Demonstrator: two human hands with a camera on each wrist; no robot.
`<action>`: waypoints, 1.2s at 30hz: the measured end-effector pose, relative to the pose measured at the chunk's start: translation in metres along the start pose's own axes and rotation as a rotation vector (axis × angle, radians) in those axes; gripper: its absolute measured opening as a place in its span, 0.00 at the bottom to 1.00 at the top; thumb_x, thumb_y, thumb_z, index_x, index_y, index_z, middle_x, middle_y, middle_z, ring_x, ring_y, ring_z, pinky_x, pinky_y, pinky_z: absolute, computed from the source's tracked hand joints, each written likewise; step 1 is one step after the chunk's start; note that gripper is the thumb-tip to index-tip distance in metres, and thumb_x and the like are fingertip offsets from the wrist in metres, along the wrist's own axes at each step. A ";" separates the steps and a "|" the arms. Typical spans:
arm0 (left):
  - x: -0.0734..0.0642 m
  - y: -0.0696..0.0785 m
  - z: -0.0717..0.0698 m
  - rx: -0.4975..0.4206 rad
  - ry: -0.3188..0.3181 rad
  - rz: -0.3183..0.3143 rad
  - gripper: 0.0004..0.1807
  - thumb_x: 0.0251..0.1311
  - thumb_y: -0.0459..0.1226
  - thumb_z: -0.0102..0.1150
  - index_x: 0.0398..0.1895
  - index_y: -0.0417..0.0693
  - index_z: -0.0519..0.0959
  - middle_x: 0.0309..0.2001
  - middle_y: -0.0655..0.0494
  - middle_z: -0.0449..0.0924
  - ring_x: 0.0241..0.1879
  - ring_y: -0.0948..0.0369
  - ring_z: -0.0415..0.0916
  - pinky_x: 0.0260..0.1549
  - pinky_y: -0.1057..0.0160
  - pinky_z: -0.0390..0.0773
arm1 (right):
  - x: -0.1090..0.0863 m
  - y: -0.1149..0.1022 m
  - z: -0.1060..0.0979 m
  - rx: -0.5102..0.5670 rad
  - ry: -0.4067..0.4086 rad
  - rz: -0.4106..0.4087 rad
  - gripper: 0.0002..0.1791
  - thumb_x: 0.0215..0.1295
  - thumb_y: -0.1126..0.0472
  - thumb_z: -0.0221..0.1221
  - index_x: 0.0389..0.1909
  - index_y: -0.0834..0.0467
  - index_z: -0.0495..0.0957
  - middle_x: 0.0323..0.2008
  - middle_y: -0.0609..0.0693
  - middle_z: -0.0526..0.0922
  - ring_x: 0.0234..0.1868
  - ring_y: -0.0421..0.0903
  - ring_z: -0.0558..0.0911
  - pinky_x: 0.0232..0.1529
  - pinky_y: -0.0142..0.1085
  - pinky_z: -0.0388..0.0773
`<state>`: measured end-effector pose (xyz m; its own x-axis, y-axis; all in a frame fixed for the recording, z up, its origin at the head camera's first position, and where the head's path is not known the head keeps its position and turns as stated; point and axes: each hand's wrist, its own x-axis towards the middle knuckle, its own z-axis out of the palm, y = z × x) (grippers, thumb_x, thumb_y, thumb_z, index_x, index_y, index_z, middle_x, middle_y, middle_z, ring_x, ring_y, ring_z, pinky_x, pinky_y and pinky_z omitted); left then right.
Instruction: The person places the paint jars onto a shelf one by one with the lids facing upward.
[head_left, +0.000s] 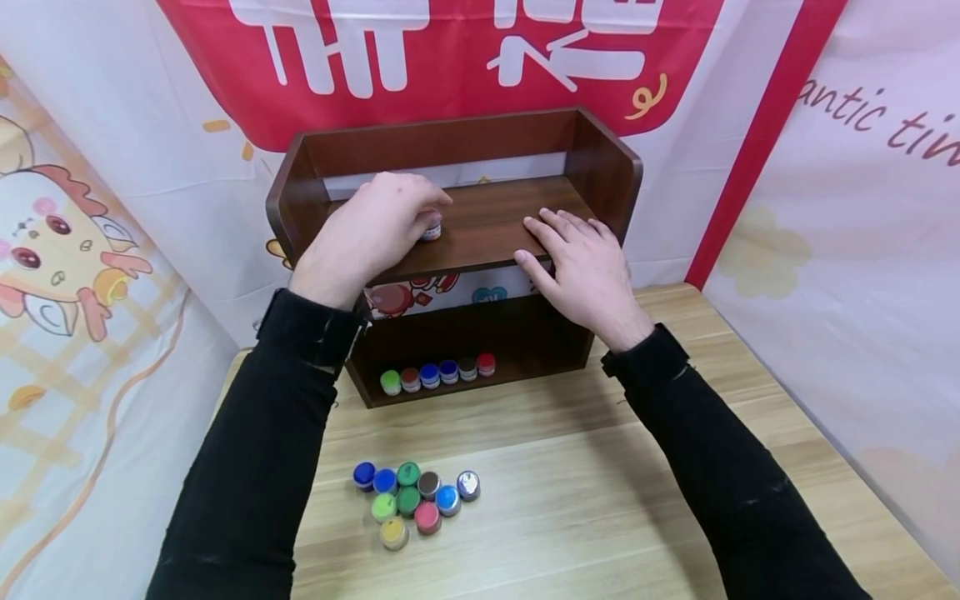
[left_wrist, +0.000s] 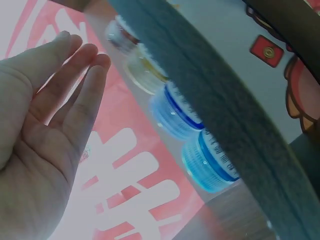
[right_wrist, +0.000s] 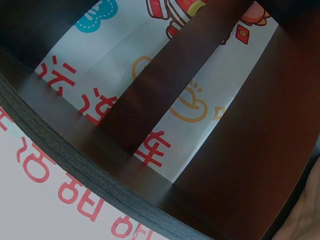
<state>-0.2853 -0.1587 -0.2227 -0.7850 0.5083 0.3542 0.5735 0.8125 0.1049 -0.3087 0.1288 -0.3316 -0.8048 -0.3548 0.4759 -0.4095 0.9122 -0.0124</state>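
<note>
My left hand (head_left: 375, 229) is over the left part of the upper shelf (head_left: 510, 208) of a dark brown wooden rack. Beside its fingertips one small paint jar (head_left: 431, 232) shows; the hand hides others. From the left wrist, several clear paint jars (left_wrist: 210, 162) stand in a row along the shelf edge, with blue, yellowish and dark contents. The left hand's fingers (left_wrist: 82, 95) are loosely bent, apart from the jars, with nothing between them. My right hand (head_left: 581, 262) rests with spread fingers on the right front of the upper shelf; its edge shows in the right wrist view (right_wrist: 300, 212).
On the rack's lower shelf (head_left: 540, 354) stands a row of several jars (head_left: 448, 372) with coloured lids. A cluster of several more jars (head_left: 408, 500) sits on the pale wooden table (head_left: 570, 517) in front. Printed cloth walls (head_left: 825, 208) surround the table.
</note>
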 end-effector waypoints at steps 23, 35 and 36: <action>-0.092 0.025 0.034 -0.078 0.069 0.174 0.23 0.68 0.42 0.66 0.66 0.51 0.80 0.64 0.54 0.80 0.63 0.57 0.76 0.61 0.54 0.78 | -0.002 -0.001 -0.002 -0.002 0.000 0.001 0.43 0.73 0.24 0.33 0.80 0.42 0.63 0.78 0.50 0.64 0.78 0.51 0.62 0.77 0.56 0.54; -0.122 0.043 0.090 -0.102 -0.074 0.171 0.21 0.70 0.45 0.64 0.64 0.54 0.82 0.61 0.57 0.81 0.61 0.61 0.78 0.60 0.59 0.79 | -0.002 -0.002 -0.002 -0.010 -0.006 0.005 0.43 0.72 0.24 0.33 0.81 0.41 0.62 0.79 0.50 0.63 0.78 0.51 0.62 0.77 0.56 0.53; -0.125 0.044 0.093 -0.102 -0.087 0.165 0.21 0.69 0.45 0.64 0.63 0.55 0.82 0.61 0.58 0.82 0.60 0.61 0.78 0.59 0.60 0.79 | -0.002 -0.002 -0.002 -0.009 -0.004 0.003 0.43 0.72 0.24 0.33 0.81 0.41 0.62 0.79 0.50 0.63 0.78 0.51 0.62 0.77 0.56 0.53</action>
<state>-0.1839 -0.1593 -0.3490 -0.6934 0.6582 0.2933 0.7130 0.6855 0.1474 -0.3052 0.1285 -0.3304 -0.8079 -0.3529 0.4720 -0.4030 0.9152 -0.0056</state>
